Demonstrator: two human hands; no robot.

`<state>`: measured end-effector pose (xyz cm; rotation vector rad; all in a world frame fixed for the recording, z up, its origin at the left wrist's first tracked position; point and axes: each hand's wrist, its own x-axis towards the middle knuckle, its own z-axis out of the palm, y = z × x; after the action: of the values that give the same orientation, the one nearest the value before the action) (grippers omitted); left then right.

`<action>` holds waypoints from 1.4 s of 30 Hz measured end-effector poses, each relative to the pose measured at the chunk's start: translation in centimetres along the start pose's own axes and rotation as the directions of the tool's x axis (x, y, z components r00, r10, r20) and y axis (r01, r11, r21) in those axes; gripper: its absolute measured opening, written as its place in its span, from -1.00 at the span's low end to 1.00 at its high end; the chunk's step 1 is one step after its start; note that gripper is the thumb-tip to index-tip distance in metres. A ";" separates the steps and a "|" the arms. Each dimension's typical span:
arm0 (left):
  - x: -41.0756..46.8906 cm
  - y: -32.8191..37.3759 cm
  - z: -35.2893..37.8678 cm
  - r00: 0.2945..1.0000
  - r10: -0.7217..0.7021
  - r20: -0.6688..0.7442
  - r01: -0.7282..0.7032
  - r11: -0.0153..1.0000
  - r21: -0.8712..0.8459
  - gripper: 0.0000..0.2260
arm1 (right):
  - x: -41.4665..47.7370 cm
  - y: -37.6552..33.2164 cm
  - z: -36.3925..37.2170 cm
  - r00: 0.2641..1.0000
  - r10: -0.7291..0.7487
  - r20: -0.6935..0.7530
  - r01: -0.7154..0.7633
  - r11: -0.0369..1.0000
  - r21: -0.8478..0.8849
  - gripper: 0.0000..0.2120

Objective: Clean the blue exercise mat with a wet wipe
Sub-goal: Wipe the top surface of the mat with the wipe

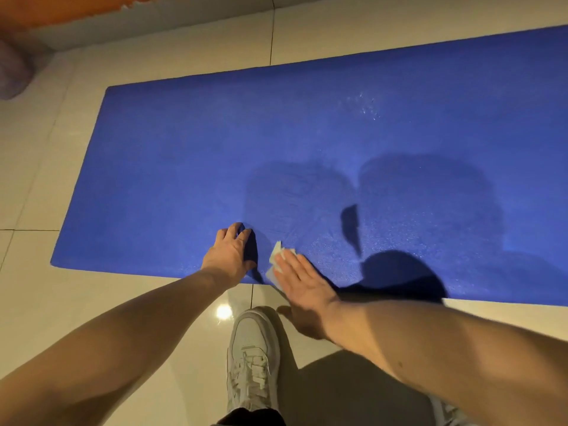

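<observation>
At the blue exercise mat's (307,133) near edge, I press the wet wipe (277,256) flat under my open right hand (302,285) while my left hand (229,256), fingers spread and holding nothing, braces the mat (its near-middle patches look damp; its far side, white specks (365,107) included, looks unwiped).

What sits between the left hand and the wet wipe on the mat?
Only a narrow, shadowed strip of bare blue exercise mat separates the left hand from the wet wipe, as the head view shows.
</observation>
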<state>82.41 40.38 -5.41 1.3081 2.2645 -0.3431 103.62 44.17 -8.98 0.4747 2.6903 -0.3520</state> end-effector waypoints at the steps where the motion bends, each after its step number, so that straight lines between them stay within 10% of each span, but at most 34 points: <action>1: 0.1 0.0 -0.1 1.000 0.002 -0.007 -0.002 1.000 0.001 -0.24 | 0.1 -0.2 0.3 1.000 -0.023 0.021 0.023 1.000 0.016 -0.38; 5: 0.3 0.2 -0.4 1.000 0.016 -0.019 -0.015 1.000 0.006 -0.24 | 1.5 2.6 -0.1 0.998 -0.063 -0.009 0.062 0.995 -0.081 -0.27; 13: 0.5 -0.2 -0.2 0.998 0.040 -0.048 -0.041 0.999 -0.033 -0.27 | 3.9 9.0 -3.5 0.890 0.449 -0.080 -0.453 0.890 -0.042 -0.14; 22: 2.0 0.4 -1.1 0.998 -0.009 -0.058 0.006 0.999 -0.050 -0.40 | 3.7 3.5 -1.7 0.998 -0.051 -0.035 0.049 0.997 -0.067 -0.23; 31: 2.8 0.4 -1.4 0.997 0.001 -0.072 -0.002 1.000 -0.017 -0.49 | 6.3 12.0 -5.1 0.936 0.345 -0.074 -0.351 0.933 -0.084 -0.16; 42: 3.5 0.6 -1.9 0.998 0.004 -0.066 -0.006 1.000 -0.023 -0.54 | 4.8 6.6 -3.5 0.994 -0.090 -0.066 0.086 0.995 -0.055 -0.26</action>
<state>80.91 44.08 -5.64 1.3314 2.3124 -0.2741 100.74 52.63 -9.00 0.3602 2.7858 -0.2946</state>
